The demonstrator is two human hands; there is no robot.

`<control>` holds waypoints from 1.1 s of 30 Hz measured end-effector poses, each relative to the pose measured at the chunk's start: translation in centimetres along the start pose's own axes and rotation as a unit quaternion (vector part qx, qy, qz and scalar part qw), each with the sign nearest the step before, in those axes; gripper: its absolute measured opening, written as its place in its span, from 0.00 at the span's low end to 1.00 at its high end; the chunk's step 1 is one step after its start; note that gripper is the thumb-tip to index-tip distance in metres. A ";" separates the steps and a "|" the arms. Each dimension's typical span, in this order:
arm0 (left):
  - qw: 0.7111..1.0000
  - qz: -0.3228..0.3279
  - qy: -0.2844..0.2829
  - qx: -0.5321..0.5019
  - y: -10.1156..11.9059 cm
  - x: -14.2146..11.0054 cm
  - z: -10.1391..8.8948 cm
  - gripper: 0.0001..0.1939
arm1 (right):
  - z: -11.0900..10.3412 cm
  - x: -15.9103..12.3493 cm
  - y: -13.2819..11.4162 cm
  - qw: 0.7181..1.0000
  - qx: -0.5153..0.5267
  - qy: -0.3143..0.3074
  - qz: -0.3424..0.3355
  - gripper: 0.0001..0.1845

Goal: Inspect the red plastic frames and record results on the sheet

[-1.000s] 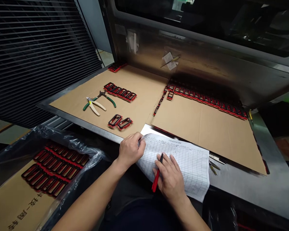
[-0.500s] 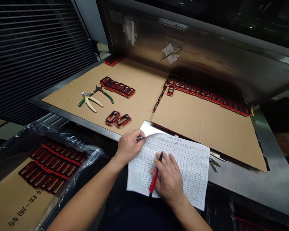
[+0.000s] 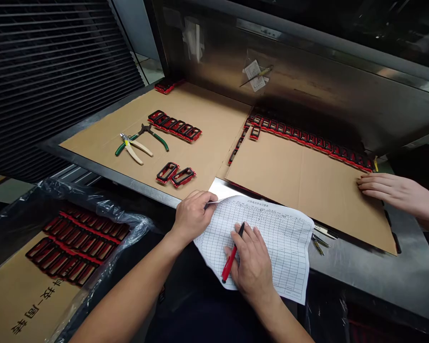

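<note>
A printed form sheet (image 3: 286,243) with a grid hangs over the table's front edge. My left hand (image 3: 195,214) pinches its upper left corner between thumb and fingers. On the sheet's middle lies my right hand (image 3: 252,259), with a red and black pen (image 3: 230,264) held between its fingers and pointing up and away. Two red and black rectangular frames (image 3: 175,174) rest on the cardboard (image 3: 207,157) beyond my left hand. Farther back are green-handled pliers (image 3: 160,141) and white-handled cutters (image 3: 133,151), close together.
Another person's hand (image 3: 386,188) rests at the right edge of a second cardboard sheet (image 3: 289,171), which has a row of frames (image 3: 307,138) along its back. A plastic-lined box (image 3: 50,195) at lower left holds several frames. Small tools (image 3: 319,242) lie right of the form.
Another person's hand has come in from the right onto the cardboard. The form's lower left edge has shifted and curled. My hands hold nearly the same places.
</note>
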State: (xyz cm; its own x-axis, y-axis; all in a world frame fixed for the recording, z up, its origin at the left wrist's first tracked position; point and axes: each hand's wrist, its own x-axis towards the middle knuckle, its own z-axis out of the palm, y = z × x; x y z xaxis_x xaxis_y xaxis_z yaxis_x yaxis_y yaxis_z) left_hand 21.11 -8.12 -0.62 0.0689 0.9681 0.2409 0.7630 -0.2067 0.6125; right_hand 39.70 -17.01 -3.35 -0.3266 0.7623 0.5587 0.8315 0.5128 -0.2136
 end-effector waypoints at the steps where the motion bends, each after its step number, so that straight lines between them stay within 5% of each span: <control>1: 1.000 -0.001 0.000 -0.004 0.0 0.0 0.0 0.05 | 0.1 0.0 0.0 1.000 0.001 -0.001 0.001 0.15; 12: 0.999 -0.009 -0.024 -0.048 0.0 0.0 -1.0 0.03 | 0.3 0.1 -0.2 1.000 0.004 -0.004 0.010 0.16; 15: 0.998 -0.040 -0.030 -0.043 0.1 0.1 -0.7 0.11 | 0.2 0.2 -0.1 1.000 0.011 0.001 0.010 0.15; 21: 0.995 -0.093 -0.029 0.005 0.8 0.5 -0.4 0.14 | -0.8 0.6 0.4 0.995 0.096 -0.008 0.027 0.18; 24: 0.994 -0.098 -0.037 0.018 1.2 0.7 -0.6 0.14 | -1.9 1.2 0.6 0.984 0.172 0.016 0.049 0.12; 28: 0.991 -0.117 -0.051 0.033 1.4 0.8 -0.7 0.15 | -3.0 2.3 0.8 0.936 0.316 0.030 0.154 0.08; 33: 0.994 -0.104 -0.035 0.030 1.2 0.7 -0.5 0.18 | -2.7 2.8 1.5 0.802 0.479 0.015 0.355 0.06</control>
State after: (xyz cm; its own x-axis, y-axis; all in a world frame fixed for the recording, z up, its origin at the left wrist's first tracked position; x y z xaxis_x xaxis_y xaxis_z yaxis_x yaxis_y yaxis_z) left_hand 21.76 -7.78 0.71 -0.0520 0.9968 0.0601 0.8016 0.0057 0.5978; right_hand 41.19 -15.16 0.06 0.1007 0.9941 0.0390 0.0704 0.0320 -0.9970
